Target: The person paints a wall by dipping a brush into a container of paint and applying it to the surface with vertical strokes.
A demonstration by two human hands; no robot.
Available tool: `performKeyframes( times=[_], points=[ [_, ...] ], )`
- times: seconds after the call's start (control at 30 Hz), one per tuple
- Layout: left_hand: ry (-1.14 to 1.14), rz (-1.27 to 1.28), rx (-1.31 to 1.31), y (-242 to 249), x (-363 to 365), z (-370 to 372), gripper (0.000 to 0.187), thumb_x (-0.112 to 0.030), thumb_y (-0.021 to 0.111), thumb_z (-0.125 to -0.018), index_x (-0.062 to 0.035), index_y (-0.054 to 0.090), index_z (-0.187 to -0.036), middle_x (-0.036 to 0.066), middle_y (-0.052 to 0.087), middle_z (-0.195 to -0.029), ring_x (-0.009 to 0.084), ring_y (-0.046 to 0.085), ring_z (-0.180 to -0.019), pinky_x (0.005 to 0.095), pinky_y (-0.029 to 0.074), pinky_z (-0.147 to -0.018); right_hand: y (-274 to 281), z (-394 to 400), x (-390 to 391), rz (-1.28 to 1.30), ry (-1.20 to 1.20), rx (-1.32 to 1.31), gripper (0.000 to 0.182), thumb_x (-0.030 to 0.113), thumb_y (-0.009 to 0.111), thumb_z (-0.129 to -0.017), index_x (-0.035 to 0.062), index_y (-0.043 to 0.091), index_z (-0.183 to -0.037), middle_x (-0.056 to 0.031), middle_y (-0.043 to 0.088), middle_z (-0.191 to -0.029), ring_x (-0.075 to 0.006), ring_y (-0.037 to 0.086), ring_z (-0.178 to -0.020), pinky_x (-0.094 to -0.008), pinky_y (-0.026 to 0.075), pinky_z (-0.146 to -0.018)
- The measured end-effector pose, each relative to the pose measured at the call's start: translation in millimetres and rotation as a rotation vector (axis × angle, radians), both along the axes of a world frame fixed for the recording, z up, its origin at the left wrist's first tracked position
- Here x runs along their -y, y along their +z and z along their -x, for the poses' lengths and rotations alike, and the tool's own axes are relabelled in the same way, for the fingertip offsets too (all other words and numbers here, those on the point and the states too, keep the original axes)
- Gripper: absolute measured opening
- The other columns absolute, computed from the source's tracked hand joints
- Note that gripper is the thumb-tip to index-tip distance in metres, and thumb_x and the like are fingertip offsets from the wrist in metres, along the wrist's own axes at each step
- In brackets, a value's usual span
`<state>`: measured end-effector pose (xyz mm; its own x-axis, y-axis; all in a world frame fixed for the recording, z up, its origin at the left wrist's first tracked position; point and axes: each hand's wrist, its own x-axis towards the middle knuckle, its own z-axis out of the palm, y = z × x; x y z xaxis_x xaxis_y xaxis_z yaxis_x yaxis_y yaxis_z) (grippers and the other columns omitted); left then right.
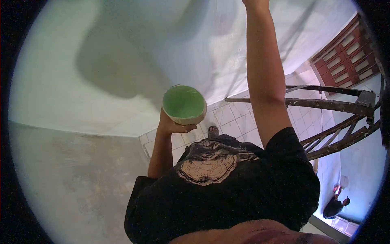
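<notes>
My left hand (172, 125) is closed around a pale, round bowl (191, 120) from below and the side. Inside the bowl is a green layer that looks like paint (183, 101). My right arm stretches up to the top edge of the view, towards the wall (211, 44). Only the wrist end of my right hand (256, 2) shows there; its fingers, and anything they may hold, are cut off.
A worn ladder-like frame (329, 106) stands on the right over the tiled floor (239, 122). Beyond it is a brown door with pale panels (345, 57). Another person (335, 206) is at the far lower right. A bare, patchy wall section (89, 175) lies left.
</notes>
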<state>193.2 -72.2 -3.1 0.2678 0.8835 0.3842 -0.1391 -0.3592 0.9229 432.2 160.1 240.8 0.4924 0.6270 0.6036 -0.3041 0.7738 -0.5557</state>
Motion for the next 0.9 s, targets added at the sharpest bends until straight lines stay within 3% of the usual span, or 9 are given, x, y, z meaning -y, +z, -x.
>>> performKeyframes(
  times=[0.07, 0.13, 0.17, 0.27, 0.33, 0.47, 0.63, 0.77, 0.9],
  points=[
    [0.038, 0.07, -0.015, 1, 2, -3, 0.113, -0.021, 0.091, -0.041, -0.0002, 0.028, -0.133, 0.014, 0.05, -0.121, 0.0241, 0.052, -0.111, 0.038, 0.044, -0.092, -12, -2, 5, -0.088, -0.064, 0.086, 0.014, 0.017, 0.047, -0.091, 0.0039, 0.042, -0.091, -0.0098, 0.056, -0.072, -0.0179, 0.056, -0.058, -0.0311, 0.052, -0.057],
    [0.034, -0.093, 0.026, -10, -4, -6, 0.115, -0.023, 0.091, -0.041, -0.0009, 0.027, -0.134, 0.014, 0.05, -0.12, 0.0246, 0.051, -0.112, 0.0379, 0.042, -0.093, -69, -9, 9, 0.004, -0.351, 0.564, 0.024, 0.02, 0.061, -0.08, -0.003, 0.053, -0.085, -0.0135, 0.061, -0.085, -0.0232, 0.059, -0.077, -0.0344, 0.047, -0.067],
    [0.036, -0.106, 0.032, -7, -2, -8, 0.115, -0.023, 0.091, -0.041, -0.0009, 0.027, -0.134, 0.014, 0.05, -0.12, 0.0246, 0.051, -0.112, 0.0379, 0.042, -0.093, -104, -9, -16, -0.262, -0.711, 0.603, 0.019, 0.017, 0.054, -0.087, -0.0015, 0.051, -0.087, -0.0062, 0.052, -0.076, -0.0129, 0.047, -0.063, -0.0304, 0.041, -0.05],
    [0.011, 0.155, 0.077, 1, 4, -11, 0.115, -0.024, 0.09, -0.042, -0.001, 0.026, -0.134, 0.013, 0.05, -0.12, 0.0249, 0.05, -0.114, 0.0381, 0.041, -0.095, -193, 12, 14, 0.176, -0.037, 0.227, 0.015, 0.012, 0.051, -0.088, 0.0014, 0.041, -0.09, -0.006, 0.051, -0.077, -0.0117, 0.051, -0.065, -0.0265, 0.048, -0.053],
    [0.01, 0.103, 0.035, 0, 4, -12, 0.115, -0.024, 0.091, -0.041, -0.0011, 0.026, -0.134, 0.013, 0.049, -0.12, 0.0248, 0.049, -0.114, 0.0387, 0.04, -0.096, -256, 5, 19, 0.294, -0.088, 0.336, 0.012, 0.009, 0.05, -0.088, 0.0022, 0.04, -0.091, -0.0087, 0.054, -0.079, -0.0124, 0.054, -0.061, -0.0283, 0.051, -0.05],
    [0.018, 0.048, -0.037, 6, 4, -5, 0.116, -0.025, 0.091, -0.041, -0.0012, 0.026, -0.134, 0.013, 0.049, -0.12, 0.0246, 0.049, -0.114, 0.0392, 0.04, -0.096, -244, 10, 56, 0.586, 0.024, 0.022, 0.009, 0.006, 0.049, -0.087, 0.0029, 0.041, -0.091, -0.0128, 0.057, -0.074, -0.015, 0.056, -0.055, -0.0297, 0.052, -0.048],
    [0.014, 0.036, -0.024, -6, 6, 2, 0.116, -0.027, 0.091, -0.04, -0.0009, 0.027, -0.133, 0.013, 0.049, -0.12, 0.0246, 0.049, -0.113, 0.0388, 0.04, -0.095, -110, 23, 17, 0.343, -0.075, 0.101, 0.015, 0.009, 0.052, -0.085, 0.0003, 0.046, -0.096, -0.0139, 0.057, -0.087, -0.0195, 0.059, -0.061, -0.0341, 0.056, -0.053],
    [0.042, 0.011, -0.015, 2, 9, 5, 0.116, -0.027, 0.091, -0.04, -0.0005, 0.026, -0.133, 0.013, 0.049, -0.12, 0.0248, 0.05, -0.113, 0.0388, 0.04, -0.095, 4, 15, -12, -0.037, -0.118, 0.069, 0.015, 0.015, 0.05, -0.089, 0.0015, 0.044, -0.089, -0.011, 0.056, -0.077, -0.0176, 0.056, -0.064, -0.0315, 0.05, -0.056],
    [0.037, 0.062, -0.047, 4, 14, 11, 0.118, -0.028, 0.091, -0.04, -0.0007, 0.025, -0.133, 0.014, 0.05, -0.12, 0.0256, 0.05, -0.113, 0.0398, 0.041, -0.094, 15, 9, 5, -0.225, -0.072, 0.074, 0.015, 0.019, 0.044, -0.094, 0.0044, 0.041, -0.092, -0.0091, 0.054, -0.071, -0.0163, 0.055, -0.06, -0.0316, 0.05, -0.052]
  ],
)
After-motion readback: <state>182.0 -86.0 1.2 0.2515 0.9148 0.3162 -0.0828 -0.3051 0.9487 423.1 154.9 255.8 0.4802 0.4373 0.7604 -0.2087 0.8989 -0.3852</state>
